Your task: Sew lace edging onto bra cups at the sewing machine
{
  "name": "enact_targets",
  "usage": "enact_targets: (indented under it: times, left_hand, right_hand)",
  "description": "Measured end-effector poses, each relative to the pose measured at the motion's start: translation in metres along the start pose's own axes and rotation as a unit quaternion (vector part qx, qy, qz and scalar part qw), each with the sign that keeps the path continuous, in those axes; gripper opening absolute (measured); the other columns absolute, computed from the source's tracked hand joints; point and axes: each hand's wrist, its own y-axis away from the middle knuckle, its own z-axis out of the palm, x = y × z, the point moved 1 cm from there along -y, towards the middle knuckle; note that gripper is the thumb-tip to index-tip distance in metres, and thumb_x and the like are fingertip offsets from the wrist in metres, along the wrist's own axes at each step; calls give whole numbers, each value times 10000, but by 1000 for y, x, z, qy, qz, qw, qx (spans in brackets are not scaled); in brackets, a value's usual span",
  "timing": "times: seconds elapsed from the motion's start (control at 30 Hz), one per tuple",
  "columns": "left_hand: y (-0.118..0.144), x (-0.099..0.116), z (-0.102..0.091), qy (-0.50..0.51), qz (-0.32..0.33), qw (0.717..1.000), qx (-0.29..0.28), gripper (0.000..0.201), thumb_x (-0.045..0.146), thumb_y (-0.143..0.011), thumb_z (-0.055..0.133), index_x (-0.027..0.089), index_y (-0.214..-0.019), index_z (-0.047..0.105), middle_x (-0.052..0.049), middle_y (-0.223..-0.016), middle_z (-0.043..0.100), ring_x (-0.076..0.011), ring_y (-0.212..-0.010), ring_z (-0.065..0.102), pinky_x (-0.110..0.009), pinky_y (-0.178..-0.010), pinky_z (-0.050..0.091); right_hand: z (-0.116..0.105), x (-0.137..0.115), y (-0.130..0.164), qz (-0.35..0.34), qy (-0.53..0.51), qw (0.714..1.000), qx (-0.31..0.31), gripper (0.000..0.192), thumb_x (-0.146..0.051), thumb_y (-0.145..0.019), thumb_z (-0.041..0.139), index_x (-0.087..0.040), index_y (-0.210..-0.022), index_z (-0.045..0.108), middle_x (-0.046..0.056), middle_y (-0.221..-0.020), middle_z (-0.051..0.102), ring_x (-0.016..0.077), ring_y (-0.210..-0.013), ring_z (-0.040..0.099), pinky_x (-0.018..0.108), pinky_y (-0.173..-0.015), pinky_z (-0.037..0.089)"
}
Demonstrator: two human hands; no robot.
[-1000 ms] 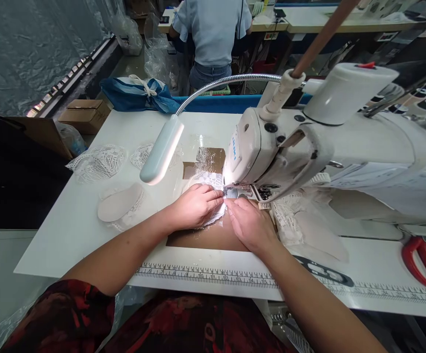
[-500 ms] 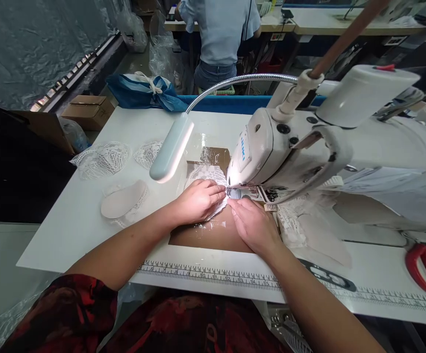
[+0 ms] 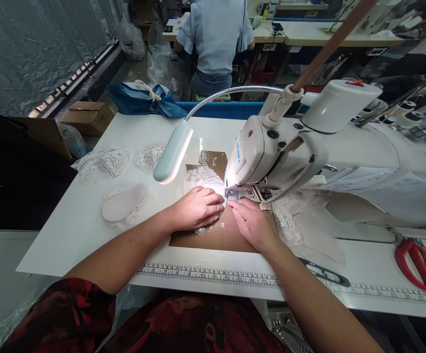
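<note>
Along the near edge of the white counter [image 3: 69, 230] ran a printed ruler strip [image 3: 213, 275]. Both bare forearms reached over it from the near side, angled inward so that the hands met under the head of the sewing machine [image 3: 257, 157]. The left hand [image 3: 196, 208] lay palm down, fingers together and gently curled, pressing flat on a white lace piece [image 3: 203, 177] that sat on a glossy brown panel [image 3: 213, 235] in the counter's middle; its fingertips pointed at the presser foot. The right hand [image 3: 253, 223] lay palm down just beside it, fingers extended and close together, tips nearly touching the left hand's and resting at the lace edge by the needle. Neither hand pinched anything; both pressed down flat.

At the near right edge lay red-handled scissors [image 3: 413, 262]. Right of the right hand, under the machine arm, sat a heap of lace and beige cup pieces [image 3: 308, 230]. Toward the left side of the counter lay a beige padded cup [image 3: 124, 206], and farther back two white lace cups [image 3: 102, 164] and [image 3: 150, 157]. A gooseneck lamp [image 3: 172, 154] hung over the work, lit, just left of the machine head.

At the far edge lay a blue bundle [image 3: 142, 98]. Beyond the counter a person in a light blue shirt [image 3: 214, 34] sat facing away at another counter, and a cardboard box [image 3: 87, 116] stood on the floor at far left.
</note>
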Motion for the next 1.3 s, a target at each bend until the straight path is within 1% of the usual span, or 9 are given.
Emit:
enact_targets:
  times: [0.07, 0.13, 0.2, 0.27, 0.47, 0.8, 0.97, 1.13, 1.3]
  left_hand:
    - [0, -1, 1, 2, 12, 1000, -1, 322, 291, -979, 417, 165, -1195, 621, -115, -1234, 623, -234, -1072, 545, -393, -908, 427]
    - [1, -2, 2, 5, 18, 1000, 1, 314, 280, -977, 431, 157, -1191, 624, -116, -1244, 627, -232, -1089, 548, -396, -908, 434]
    - [2, -2, 4, 10, 16, 1000, 5, 320, 279, -975, 441, 146, -1208, 615, -118, -1253, 628, -233, -1096, 549, -399, -905, 442]
    - [2, -1, 6, 13, 2, 1000, 6, 336, 267, -979, 428, 136, -1237, 598, -119, -1277, 616, -236, -1092, 547, -398, -901, 449]
    - [-2, 3, 7, 3, -31, 1000, -2, 344, 228, -978, 392, 121, -1229, 602, -121, -1296, 601, -241, -1030, 551, -392, -863, 460]
    - [-9, 7, 4, -27, -56, 998, -4, 340, 270, -976, 410, 119, -1190, 627, -127, -1273, 610, -249, -1022, 537, -390, -855, 449]
    - [-8, 5, 6, -33, -71, 997, 2, 345, 288, -947, 462, 119, -1208, 614, -122, -1276, 610, -270, -1064, 527, -407, -870, 435]
    - [-8, 3, 7, -52, -92, 994, 8, 354, 309, -931, 481, 121, -1203, 607, -122, -1290, 597, -278, -1066, 528, -424, -878, 428]
    - [-3, 1, 2, -11, -75, 997, 13, 314, 289, -940, 472, 143, -1180, 611, -104, -1280, 601, -257, -1095, 531, -407, -917, 435]
  right_hand:
    - [2, -1, 0, -24, 19, 999, -8, 352, -181, -912, 435, -222, -1170, 671, 42, -1086, 708, 165, -874, 651, 258, -709, 470]
    - [3, -3, 0, -37, 54, 997, -28, 367, -177, -899, 446, -224, -1190, 664, 49, -1050, 704, 164, -819, 639, 264, -661, 453]
    - [4, -5, 0, -36, 88, 994, -46, 382, -172, -888, 447, -216, -1201, 662, 57, -993, 700, 170, -782, 627, 271, -627, 433]
    - [3, -6, -1, -29, 102, 993, -53, 390, -168, -886, 440, -211, -1204, 661, 61, -970, 698, 178, -783, 621, 277, -633, 425]
    - [3, -6, -1, -5, 81, 996, -39, 386, -185, -901, 426, -223, -1215, 648, 56, -1040, 701, 187, -857, 632, 278, -671, 426]
    - [3, -8, -3, 19, 95, 995, -34, 348, -205, -914, 412, -228, -1154, 663, 62, -1063, 701, 189, -837, 641, 283, -647, 408]
    - [3, -7, -2, 13, 86, 995, -41, 354, -198, -908, 418, -221, -1163, 661, 64, -1039, 700, 190, -848, 640, 273, -666, 418]
    - [4, -4, 0, 9, 54, 998, -26, 355, -200, -914, 423, -223, -1176, 661, 55, -1039, 704, 182, -853, 641, 267, -693, 435]
    - [3, -2, 1, -4, 11, 1000, 5, 348, -175, -915, 420, -192, -1157, 669, 53, -1035, 714, 181, -925, 647, 260, -762, 465]
